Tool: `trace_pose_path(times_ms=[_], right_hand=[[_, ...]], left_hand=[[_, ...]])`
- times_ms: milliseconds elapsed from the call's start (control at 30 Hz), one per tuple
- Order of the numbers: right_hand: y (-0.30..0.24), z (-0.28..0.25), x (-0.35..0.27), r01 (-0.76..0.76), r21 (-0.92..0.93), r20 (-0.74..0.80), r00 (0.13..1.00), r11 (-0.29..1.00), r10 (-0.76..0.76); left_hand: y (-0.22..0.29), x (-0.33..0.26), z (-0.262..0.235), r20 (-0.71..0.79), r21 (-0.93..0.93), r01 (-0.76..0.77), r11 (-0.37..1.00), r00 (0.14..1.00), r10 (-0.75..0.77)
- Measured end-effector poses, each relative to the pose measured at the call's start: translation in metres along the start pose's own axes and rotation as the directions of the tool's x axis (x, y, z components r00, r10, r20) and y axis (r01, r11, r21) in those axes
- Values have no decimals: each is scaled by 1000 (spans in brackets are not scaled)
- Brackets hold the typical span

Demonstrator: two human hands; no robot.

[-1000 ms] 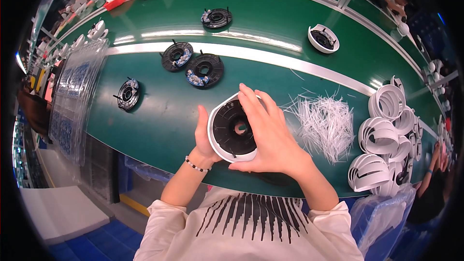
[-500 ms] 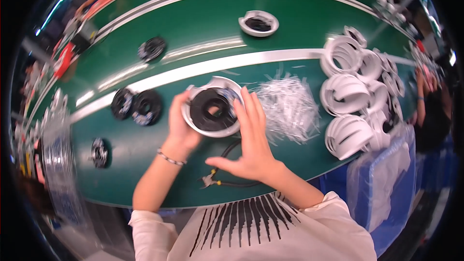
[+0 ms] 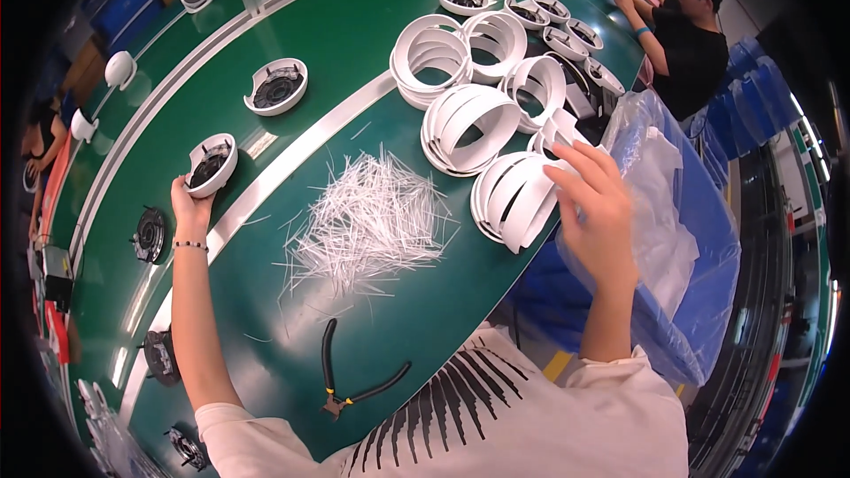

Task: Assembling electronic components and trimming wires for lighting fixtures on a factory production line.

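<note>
Out at the left, my left hand [image 3: 189, 204] grips the near edge of a white round housing [image 3: 228, 179], tilted, with a black disc-shaped part [image 3: 209, 164] inside. The housing is over the green surface beyond the pale strip; whether it rests there I cannot tell. On the right, my right hand [image 3: 595, 212] is raised with fingers apart and curved, holding nothing. It is beside the nearest stack of white rings [image 3: 515, 204]; contact is unclear. Between my arms lie a heap of thin white plastic strips [image 3: 372, 221] and spread cutting pliers [image 3: 332, 403] with black handles.
More white ring stacks [image 3: 431, 49] stand behind. A filled white housing [image 3: 276, 87] sits on the far strip. Black round parts [image 3: 150, 235] lie along the left. A plastic-lined blue bin [image 3: 655, 274] stands right of the table edge. A co-worker [image 3: 695, 44] is at the far right.
My view has swung right. My left hand has carried the filled white housing out to the far left. My right hand has let go of it and moved right, to the white rings.
</note>
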State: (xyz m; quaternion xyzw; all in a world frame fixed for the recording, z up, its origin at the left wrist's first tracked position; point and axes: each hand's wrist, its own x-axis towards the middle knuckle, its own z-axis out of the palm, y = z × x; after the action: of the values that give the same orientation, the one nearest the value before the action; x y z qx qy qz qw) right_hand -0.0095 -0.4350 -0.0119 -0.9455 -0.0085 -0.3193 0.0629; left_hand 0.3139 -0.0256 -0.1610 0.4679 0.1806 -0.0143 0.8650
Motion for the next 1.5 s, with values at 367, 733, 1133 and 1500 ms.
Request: trace_pose_path(times_ms=[367,733,1133,1500], right_hand=[[-4,-8,5,-38,45,-75,996,998,41],[-142,71,4,-291,720,477,867,630,-144],[-193,109,-42,-34,514,526,802,857,-283],[-224,103,-38,82,658,600,544,748,-587]], left_hand=[[52,-4,-45,242,635,-663,396,658,713],[85,40,-62,17,983,73,-170,881,474],[79,-20,-77,-29,999,41,-22,923,385],[60,-162,-47,84,531,-296,794,951,299]])
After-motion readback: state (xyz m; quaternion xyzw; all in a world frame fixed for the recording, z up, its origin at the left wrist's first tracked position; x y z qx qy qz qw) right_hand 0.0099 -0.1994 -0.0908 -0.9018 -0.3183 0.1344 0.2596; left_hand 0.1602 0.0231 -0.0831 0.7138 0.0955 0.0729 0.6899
